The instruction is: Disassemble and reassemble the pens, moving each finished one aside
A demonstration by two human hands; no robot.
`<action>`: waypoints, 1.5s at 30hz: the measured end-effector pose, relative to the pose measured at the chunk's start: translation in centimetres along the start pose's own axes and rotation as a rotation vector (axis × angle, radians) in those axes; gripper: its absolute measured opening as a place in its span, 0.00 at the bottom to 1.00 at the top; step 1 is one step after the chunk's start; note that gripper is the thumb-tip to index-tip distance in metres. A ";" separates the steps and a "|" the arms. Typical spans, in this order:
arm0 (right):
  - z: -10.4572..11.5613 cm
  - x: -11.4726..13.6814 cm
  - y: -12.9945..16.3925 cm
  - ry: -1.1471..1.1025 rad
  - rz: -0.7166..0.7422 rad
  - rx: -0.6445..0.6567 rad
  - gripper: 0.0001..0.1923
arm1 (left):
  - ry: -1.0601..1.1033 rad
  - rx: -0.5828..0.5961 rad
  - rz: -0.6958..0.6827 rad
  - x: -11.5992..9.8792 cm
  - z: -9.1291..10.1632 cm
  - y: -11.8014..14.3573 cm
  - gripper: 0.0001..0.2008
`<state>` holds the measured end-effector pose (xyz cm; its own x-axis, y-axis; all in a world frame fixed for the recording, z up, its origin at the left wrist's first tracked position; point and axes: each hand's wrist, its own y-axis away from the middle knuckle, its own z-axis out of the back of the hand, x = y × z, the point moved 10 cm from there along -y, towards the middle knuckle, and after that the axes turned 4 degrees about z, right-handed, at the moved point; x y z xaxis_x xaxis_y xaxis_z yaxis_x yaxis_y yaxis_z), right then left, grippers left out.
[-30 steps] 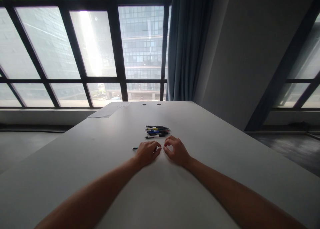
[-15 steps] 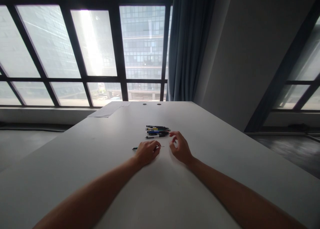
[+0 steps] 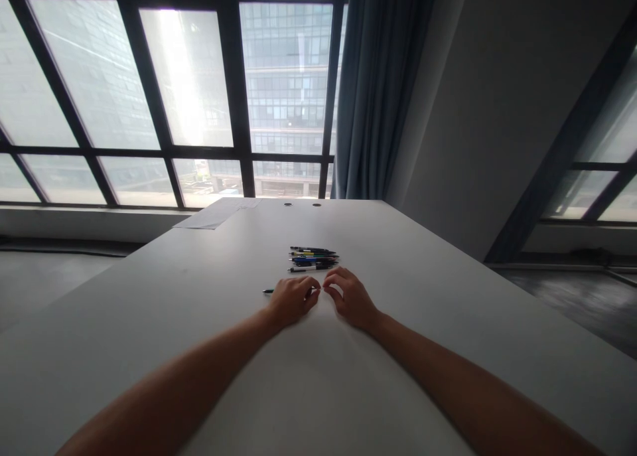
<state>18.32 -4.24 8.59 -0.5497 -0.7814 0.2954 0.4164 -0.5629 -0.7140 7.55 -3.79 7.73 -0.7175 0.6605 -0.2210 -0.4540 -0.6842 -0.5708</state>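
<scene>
The left hand [image 3: 294,300] has its fingers around a pen [image 3: 267,291] on the worktop [image 3: 318,389] — one green end juts out. The right hand's [image 3: 352,300] fingers are narrowed just beside; whether they grip anything, I cannot tell. Grouped pens [image 3: 312,261] lie just beyond — farther off, papers [image 3: 206,218].

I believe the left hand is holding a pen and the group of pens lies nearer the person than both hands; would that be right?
Not quite: the head view shows the group of pens beyond the left hand and right hand, toward the window. The left hand does hold a pen.
</scene>
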 end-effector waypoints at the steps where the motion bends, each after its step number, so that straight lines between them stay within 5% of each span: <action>1: -0.1 0.0 0.0 0.018 -0.006 0.003 0.05 | 0.000 0.004 0.000 0.0 -0.1 0.0 0.08; 7: -0.4 -0.7 0.0 0.101 -0.073 0.021 0.06 | 0.006 0.018 0.013 0.2 -0.3 0.0 0.08; 12: 2.8 -6.0 1.0 0.249 -0.406 -0.162 0.03 | 0.023 -0.001 0.059 0.6 -0.2 -0.1 0.07; 15: 3.1 -7.3 1.4 0.327 -0.471 -0.139 0.04 | 0.037 0.003 0.052 0.5 -0.3 -0.1 0.07; 27: 0.5 -7.4 1.5 0.389 -0.468 0.107 0.05 | 0.197 -0.063 -0.019 -0.3 0.3 0.0 0.09; 41: 1.5 -6.7 1.1 0.283 -0.374 -0.073 0.08 | 0.097 0.024 -0.039 -0.2 -0.5 0.0 0.11; 45: 1.4 -3.6 0.2 0.138 -0.153 -0.081 0.07 | 0.037 0.034 0.031 0.7 -0.8 -0.1 0.15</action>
<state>21.35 -1.96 8.24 -0.6981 -0.6414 0.3183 0.2641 -0.6438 -0.7182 7.52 -3.04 7.04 -0.7118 0.6493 -0.2680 -0.4496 -0.7143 -0.5364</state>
